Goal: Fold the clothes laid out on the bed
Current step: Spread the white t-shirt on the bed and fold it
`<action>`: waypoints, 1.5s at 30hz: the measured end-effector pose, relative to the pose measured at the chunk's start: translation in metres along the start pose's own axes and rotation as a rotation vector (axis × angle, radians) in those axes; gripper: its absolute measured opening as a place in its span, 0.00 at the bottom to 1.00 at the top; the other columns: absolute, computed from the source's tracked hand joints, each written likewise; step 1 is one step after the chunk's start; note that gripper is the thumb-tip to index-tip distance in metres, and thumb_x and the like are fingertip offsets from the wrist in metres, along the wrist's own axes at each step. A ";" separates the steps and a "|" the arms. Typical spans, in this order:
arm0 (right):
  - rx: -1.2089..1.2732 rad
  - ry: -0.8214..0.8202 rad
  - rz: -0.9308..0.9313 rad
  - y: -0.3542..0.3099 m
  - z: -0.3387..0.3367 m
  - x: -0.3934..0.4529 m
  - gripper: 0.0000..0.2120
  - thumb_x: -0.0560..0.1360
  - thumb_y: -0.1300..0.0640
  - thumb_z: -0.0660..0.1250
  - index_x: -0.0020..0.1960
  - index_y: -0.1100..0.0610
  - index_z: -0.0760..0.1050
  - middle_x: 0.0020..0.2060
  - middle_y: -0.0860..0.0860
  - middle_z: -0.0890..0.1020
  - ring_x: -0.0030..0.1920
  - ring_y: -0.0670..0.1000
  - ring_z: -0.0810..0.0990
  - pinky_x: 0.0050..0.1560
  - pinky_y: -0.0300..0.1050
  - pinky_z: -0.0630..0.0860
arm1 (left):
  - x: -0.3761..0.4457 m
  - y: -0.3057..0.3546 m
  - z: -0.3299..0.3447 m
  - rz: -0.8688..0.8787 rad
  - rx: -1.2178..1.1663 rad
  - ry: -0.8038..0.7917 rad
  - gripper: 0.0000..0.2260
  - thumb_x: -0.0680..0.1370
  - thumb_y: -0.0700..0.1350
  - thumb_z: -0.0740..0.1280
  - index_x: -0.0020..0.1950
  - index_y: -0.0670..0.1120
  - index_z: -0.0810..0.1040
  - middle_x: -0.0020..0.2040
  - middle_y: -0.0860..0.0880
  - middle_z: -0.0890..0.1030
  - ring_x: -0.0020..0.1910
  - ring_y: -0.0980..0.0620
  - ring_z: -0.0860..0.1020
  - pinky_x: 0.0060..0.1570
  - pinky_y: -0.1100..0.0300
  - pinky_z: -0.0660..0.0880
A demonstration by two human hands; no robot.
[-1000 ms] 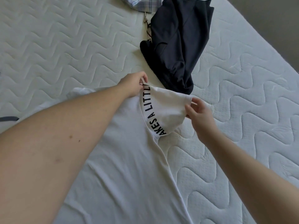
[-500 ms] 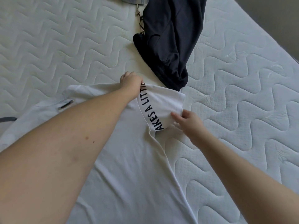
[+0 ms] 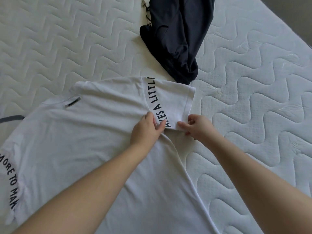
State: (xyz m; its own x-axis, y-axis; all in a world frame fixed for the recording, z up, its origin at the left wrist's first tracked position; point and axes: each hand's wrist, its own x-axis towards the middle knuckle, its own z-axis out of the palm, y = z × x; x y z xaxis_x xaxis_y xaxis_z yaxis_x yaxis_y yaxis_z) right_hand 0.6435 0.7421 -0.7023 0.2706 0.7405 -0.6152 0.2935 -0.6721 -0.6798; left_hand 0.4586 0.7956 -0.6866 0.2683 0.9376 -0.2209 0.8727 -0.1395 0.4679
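Note:
A white T-shirt (image 3: 87, 142) with black lettering on both sleeves lies flat on the quilted white mattress (image 3: 253, 115). Its right sleeve (image 3: 170, 97) is spread out toward the far right. My left hand (image 3: 145, 129) rests at the sleeve's underarm seam, thumb and fingers pinching the cloth. My right hand (image 3: 195, 125) pinches the sleeve's lower hem corner just beside it. Both forearms cover part of the shirt's body.
A crumpled dark navy garment (image 3: 177, 34) lies just beyond the sleeve, with a thin cord beside it at the top edge. A grey strap (image 3: 11, 118) shows at the far left. The mattress edge and grey floor (image 3: 297, 16) are at the upper right.
The sleeve, held up a second ago, now lies flat on the mattress. My left hand slid down from the shoulder to the underarm, and my right hand moved to the hem corner.

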 end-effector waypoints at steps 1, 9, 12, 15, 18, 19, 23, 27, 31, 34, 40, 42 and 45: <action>0.000 -0.012 0.006 -0.004 0.001 0.000 0.15 0.74 0.48 0.72 0.40 0.58 0.72 0.34 0.51 0.82 0.33 0.47 0.84 0.29 0.43 0.76 | -0.008 -0.003 0.004 -0.038 0.006 -0.037 0.17 0.77 0.58 0.67 0.40 0.46 0.68 0.39 0.46 0.77 0.39 0.43 0.75 0.38 0.53 0.67; 0.718 -0.053 0.190 -0.037 0.010 0.003 0.10 0.80 0.56 0.61 0.58 0.61 0.72 0.53 0.60 0.81 0.48 0.57 0.85 0.50 0.51 0.82 | -0.049 -0.014 0.034 0.180 0.236 -0.115 0.29 0.77 0.57 0.65 0.75 0.47 0.65 0.77 0.47 0.62 0.77 0.48 0.58 0.73 0.54 0.50; 0.813 0.056 0.113 -0.039 0.011 0.005 0.08 0.80 0.54 0.64 0.53 0.60 0.73 0.51 0.59 0.82 0.49 0.55 0.85 0.51 0.46 0.82 | -0.059 -0.022 0.049 0.237 0.366 -0.180 0.34 0.80 0.62 0.55 0.80 0.49 0.48 0.81 0.50 0.44 0.79 0.52 0.41 0.74 0.53 0.39; 0.734 0.100 0.095 -0.032 0.014 0.002 0.09 0.77 0.52 0.69 0.48 0.56 0.73 0.49 0.57 0.82 0.48 0.56 0.84 0.52 0.48 0.82 | -0.060 -0.031 0.053 0.271 0.449 -0.249 0.32 0.80 0.65 0.49 0.80 0.56 0.41 0.80 0.50 0.38 0.78 0.51 0.37 0.74 0.49 0.39; 0.545 0.056 0.129 -0.024 0.017 -0.004 0.17 0.74 0.50 0.73 0.57 0.57 0.74 0.52 0.55 0.82 0.51 0.56 0.84 0.55 0.55 0.81 | -0.057 -0.031 0.052 0.279 0.464 -0.285 0.31 0.80 0.65 0.49 0.79 0.60 0.40 0.80 0.49 0.38 0.78 0.51 0.37 0.74 0.47 0.40; 0.497 0.037 0.121 -0.022 0.019 -0.005 0.18 0.73 0.51 0.74 0.58 0.57 0.74 0.52 0.56 0.83 0.50 0.56 0.84 0.54 0.54 0.81 | -0.057 -0.030 0.052 0.280 0.452 -0.289 0.30 0.80 0.64 0.50 0.79 0.60 0.41 0.80 0.49 0.39 0.78 0.51 0.38 0.74 0.48 0.40; 0.456 0.006 0.097 -0.023 0.018 -0.010 0.09 0.75 0.59 0.72 0.53 0.59 0.77 0.45 0.55 0.85 0.39 0.51 0.85 0.42 0.47 0.80 | -0.050 -0.022 0.037 0.251 0.173 -0.085 0.21 0.77 0.54 0.65 0.68 0.48 0.72 0.71 0.45 0.69 0.71 0.46 0.67 0.65 0.52 0.61; 0.504 -0.058 0.209 -0.020 0.018 -0.019 0.10 0.75 0.57 0.72 0.53 0.60 0.78 0.37 0.50 0.86 0.32 0.45 0.84 0.27 0.38 0.76 | -0.033 -0.004 0.023 0.088 0.041 0.075 0.19 0.73 0.53 0.71 0.57 0.43 0.73 0.55 0.45 0.74 0.54 0.43 0.75 0.50 0.49 0.71; 0.350 -0.007 0.235 -0.007 0.024 -0.028 0.13 0.70 0.49 0.77 0.40 0.56 0.77 0.27 0.46 0.80 0.24 0.42 0.77 0.24 0.36 0.69 | -0.018 0.013 0.024 0.033 0.299 0.008 0.22 0.74 0.52 0.68 0.63 0.46 0.67 0.59 0.46 0.72 0.57 0.44 0.74 0.50 0.50 0.68; 0.237 0.062 0.232 0.003 0.025 -0.027 0.17 0.67 0.47 0.79 0.36 0.56 0.73 0.23 0.47 0.77 0.20 0.44 0.73 0.23 0.37 0.68 | -0.014 0.012 0.026 0.068 0.345 -0.036 0.21 0.74 0.44 0.65 0.66 0.46 0.67 0.60 0.46 0.73 0.57 0.43 0.75 0.49 0.51 0.68; 0.062 0.199 0.169 0.020 0.014 -0.022 0.10 0.71 0.51 0.75 0.39 0.55 0.75 0.27 0.49 0.82 0.27 0.48 0.81 0.34 0.46 0.78 | -0.034 -0.007 0.021 0.152 0.135 -0.001 0.19 0.74 0.38 0.63 0.65 0.42 0.75 0.57 0.41 0.75 0.54 0.39 0.75 0.54 0.47 0.71; 0.073 0.168 0.161 0.020 0.014 -0.023 0.11 0.74 0.49 0.71 0.41 0.56 0.77 0.30 0.50 0.84 0.28 0.47 0.83 0.32 0.44 0.77 | -0.039 -0.008 0.018 0.183 0.089 0.086 0.15 0.72 0.37 0.66 0.58 0.40 0.79 0.51 0.39 0.76 0.49 0.38 0.76 0.49 0.45 0.73; 0.128 0.120 0.192 0.011 0.014 -0.023 0.17 0.78 0.45 0.65 0.40 0.57 0.77 0.30 0.50 0.85 0.32 0.49 0.85 0.29 0.41 0.74 | -0.037 -0.003 0.013 0.143 0.089 0.065 0.09 0.75 0.41 0.66 0.54 0.41 0.77 0.47 0.40 0.77 0.47 0.39 0.76 0.45 0.48 0.73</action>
State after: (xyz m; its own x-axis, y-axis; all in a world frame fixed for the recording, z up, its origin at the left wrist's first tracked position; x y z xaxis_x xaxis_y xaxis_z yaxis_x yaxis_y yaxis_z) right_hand 0.6279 0.7172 -0.7011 0.4190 0.5887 -0.6913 0.1101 -0.7886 -0.6049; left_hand 0.4510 0.7576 -0.6912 0.3682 0.9243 -0.1005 0.8608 -0.2981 0.4126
